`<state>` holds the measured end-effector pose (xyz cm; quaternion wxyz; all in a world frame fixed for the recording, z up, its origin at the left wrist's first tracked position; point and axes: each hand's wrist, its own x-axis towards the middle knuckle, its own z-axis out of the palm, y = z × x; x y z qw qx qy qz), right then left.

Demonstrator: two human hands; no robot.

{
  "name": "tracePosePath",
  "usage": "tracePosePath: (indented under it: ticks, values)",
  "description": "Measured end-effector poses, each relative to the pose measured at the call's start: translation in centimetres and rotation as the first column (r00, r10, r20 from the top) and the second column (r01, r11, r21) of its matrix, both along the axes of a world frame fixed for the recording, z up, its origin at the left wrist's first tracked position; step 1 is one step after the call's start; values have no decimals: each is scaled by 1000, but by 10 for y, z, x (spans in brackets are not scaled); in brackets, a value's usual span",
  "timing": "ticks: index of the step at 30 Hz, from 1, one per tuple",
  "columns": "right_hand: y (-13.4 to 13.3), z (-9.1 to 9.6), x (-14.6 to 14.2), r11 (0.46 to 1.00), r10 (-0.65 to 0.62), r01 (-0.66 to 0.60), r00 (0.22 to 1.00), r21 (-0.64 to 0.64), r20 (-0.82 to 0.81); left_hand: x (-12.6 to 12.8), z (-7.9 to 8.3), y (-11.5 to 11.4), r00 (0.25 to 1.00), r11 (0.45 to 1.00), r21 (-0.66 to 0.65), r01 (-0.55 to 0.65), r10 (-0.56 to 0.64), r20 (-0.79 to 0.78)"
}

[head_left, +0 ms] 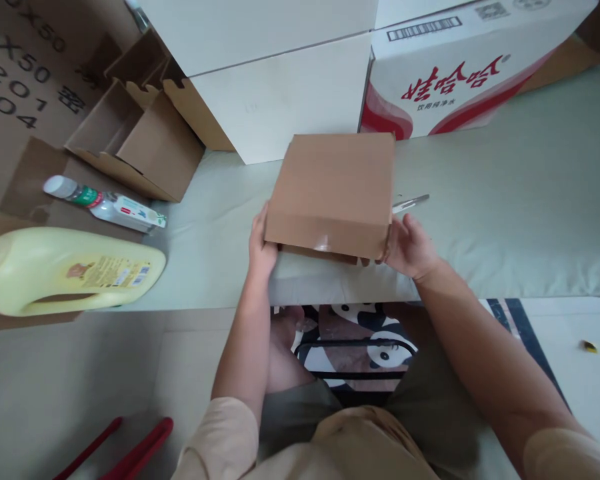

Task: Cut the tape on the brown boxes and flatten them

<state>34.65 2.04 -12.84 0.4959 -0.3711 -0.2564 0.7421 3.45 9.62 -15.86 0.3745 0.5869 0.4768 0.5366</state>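
Observation:
A brown cardboard box (335, 180) is held between my two hands over the pale green cloth-covered surface (505, 200). My left hand (261, 241) grips its left front side, the fingers partly hidden behind the box. At the front right corner my right hand (409, 245) holds the box, with some fingertips showing beneath its lower edge. A loose cardboard edge shows under the front of the box. Just beyond my right hand lies a small metal blade-like tool (411, 203), its near end hidden by the box.
Behind stand white cartons (290, 93) and a white-and-red carton (445, 80). On the left are open cardboard boxes (145, 147), a clear plastic bottle (115, 207) and a large yellow jug (70, 267). Red handles (140, 450) show at the lower left, above the floor.

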Motion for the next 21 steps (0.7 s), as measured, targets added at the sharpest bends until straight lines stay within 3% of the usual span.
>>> tracePosePath:
  ticks: [2,5,11,14,17,19,21]
  values:
    - [1,2,0,1000,1,-1,999,-7,37,-4,-6,0,977,988,132,76,-47,-206]
    - [3,6,3,998,-48,50,997,-38,57,-8,-7,-1,913,977,176,124,-43,-407]
    - [6,4,11,959,-152,193,968,-208,198,-11,2,-4,833,976,148,159,-52,-551]
    - [8,2,15,954,-196,241,952,-178,236,-15,6,-6,856,974,100,205,-129,-501]
    - [7,0,19,953,-241,278,936,-118,256,-18,10,-6,911,967,6,256,-239,-337]
    - [7,-2,20,945,-278,312,925,-101,260,-18,13,-6,973,985,-14,174,-174,-148]
    - [6,-4,19,937,-299,333,920,-105,254,-15,16,-6,996,996,-78,37,-30,79]
